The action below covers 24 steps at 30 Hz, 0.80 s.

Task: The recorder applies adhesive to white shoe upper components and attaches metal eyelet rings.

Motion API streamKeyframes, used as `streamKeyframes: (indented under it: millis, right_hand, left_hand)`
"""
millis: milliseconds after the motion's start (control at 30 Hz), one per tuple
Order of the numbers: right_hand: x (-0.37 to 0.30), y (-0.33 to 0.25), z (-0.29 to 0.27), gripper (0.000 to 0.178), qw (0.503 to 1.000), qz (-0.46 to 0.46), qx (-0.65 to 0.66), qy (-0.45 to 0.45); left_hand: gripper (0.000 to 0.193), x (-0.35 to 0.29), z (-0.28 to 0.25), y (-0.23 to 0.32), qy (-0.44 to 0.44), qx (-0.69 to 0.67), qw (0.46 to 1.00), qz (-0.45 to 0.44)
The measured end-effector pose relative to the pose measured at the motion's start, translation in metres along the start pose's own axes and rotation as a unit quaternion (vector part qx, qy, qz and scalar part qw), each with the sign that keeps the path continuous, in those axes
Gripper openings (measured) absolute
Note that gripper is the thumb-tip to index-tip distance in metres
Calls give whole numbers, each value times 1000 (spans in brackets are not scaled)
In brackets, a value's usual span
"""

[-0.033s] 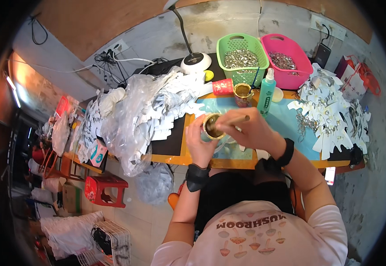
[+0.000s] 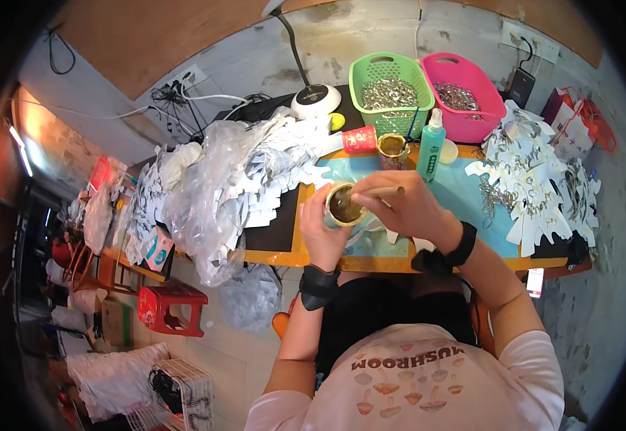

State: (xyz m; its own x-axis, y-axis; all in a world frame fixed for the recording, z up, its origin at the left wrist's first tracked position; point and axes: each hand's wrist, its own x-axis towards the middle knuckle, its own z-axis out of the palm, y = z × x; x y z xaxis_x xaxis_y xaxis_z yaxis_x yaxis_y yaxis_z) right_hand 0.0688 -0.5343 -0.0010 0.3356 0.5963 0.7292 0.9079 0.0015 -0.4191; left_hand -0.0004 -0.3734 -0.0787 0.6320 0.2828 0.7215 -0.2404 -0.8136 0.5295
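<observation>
My left hand (image 2: 323,233) is wrapped round a small open can (image 2: 329,215) with brown liquid inside. Pinched in my right hand (image 2: 410,205) is a thin wooden handle (image 2: 387,192), its lower end in or at the can's mouth; the tip is hard to make out. Just beyond my hands stands a second open can (image 2: 393,152) of brown stuff, with a thin blue stick (image 2: 413,123) beside or in it. A red can (image 2: 359,141) lies on its side to the left of it. A teal spray bottle (image 2: 431,154) stands to the right.
White cut pieces and clear plastic (image 2: 216,179) heap up on the left. Another pile of white pieces with metal rings (image 2: 532,187) lies right. Behind stand a green basket (image 2: 381,72) and a pink basket (image 2: 471,126) of metal parts, and a lamp (image 2: 316,102).
My right hand has shifted slightly, and the wooden handle lies more level. More of the brown liquid in the can shows. The left hand keeps its hold.
</observation>
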Motion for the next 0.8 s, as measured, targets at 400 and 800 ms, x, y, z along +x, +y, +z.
streamKeyframes:
  millis: [400, 800]
  right_hand:
    - [-47, -4, -43, 10, 958, 184, 107, 194]
    - [-63, 16, -41, 16, 895, 234, 218, 312]
  left_hand:
    - [61, 10, 14, -1, -87, 3, 994, -70]
    - [59, 14, 26, -18, -128, -64, 982, -124]
